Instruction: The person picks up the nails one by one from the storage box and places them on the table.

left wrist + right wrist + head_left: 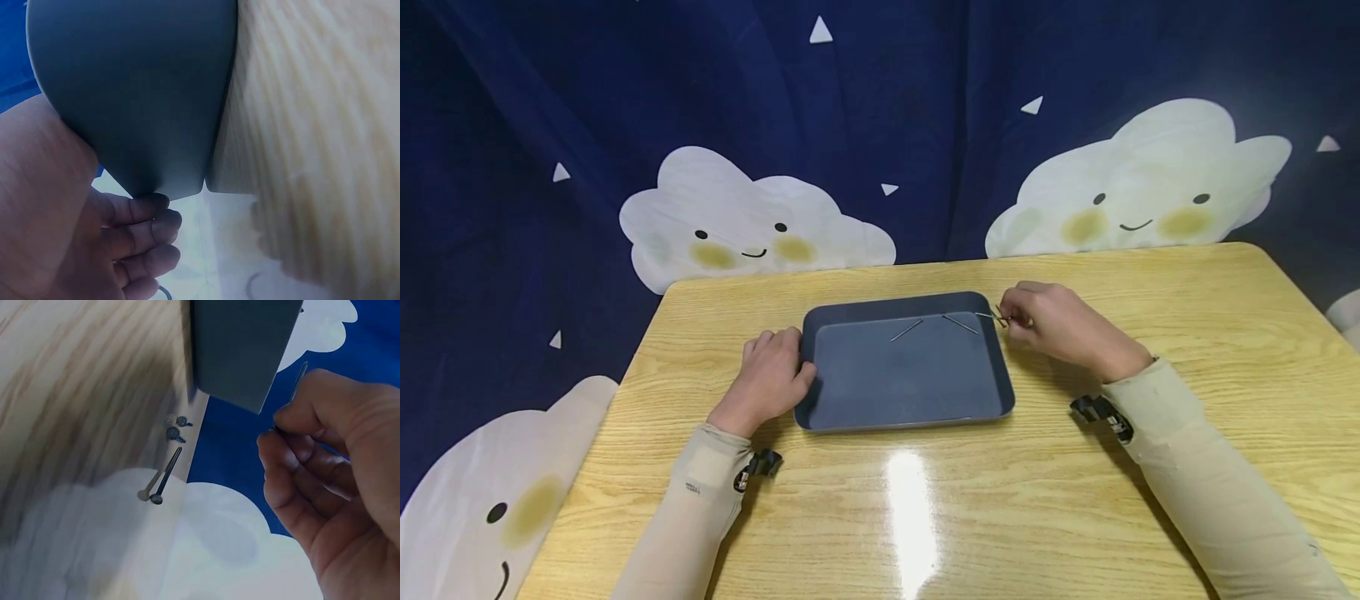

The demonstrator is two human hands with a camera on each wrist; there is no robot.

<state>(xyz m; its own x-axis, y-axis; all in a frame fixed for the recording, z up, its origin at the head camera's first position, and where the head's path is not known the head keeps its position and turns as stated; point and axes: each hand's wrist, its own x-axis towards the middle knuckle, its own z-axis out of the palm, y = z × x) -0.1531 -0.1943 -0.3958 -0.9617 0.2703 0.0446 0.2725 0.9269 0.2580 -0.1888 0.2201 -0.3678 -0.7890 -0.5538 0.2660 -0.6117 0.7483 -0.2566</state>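
1. Step in hand (judged): carrying 1 thin, silver-grey metal nail (300, 380) over the rim; inward or outward, cannot tell.
2. Location: shallow, dark grey, rectangular tray (910, 375) sits on the pale wood-grain table (835, 508), between the hands. 2 slender grey metal nails (907, 331) lie inside, towards the far side; at least 1 dark, round-headed metal nail (167, 476) lies outside, beside it.
3. Technique: pinch near the head, lift the shaft clear of the rim, brace the opposite wall; a snag would probably tilt the nail.
4. Right hand (1047, 323): thumb and index finger pinching the nail, other fingers bent, at the far right corner.
5. Left hand (771, 375): grasping the tray's left wall, thumb over the rim, fingers outside.
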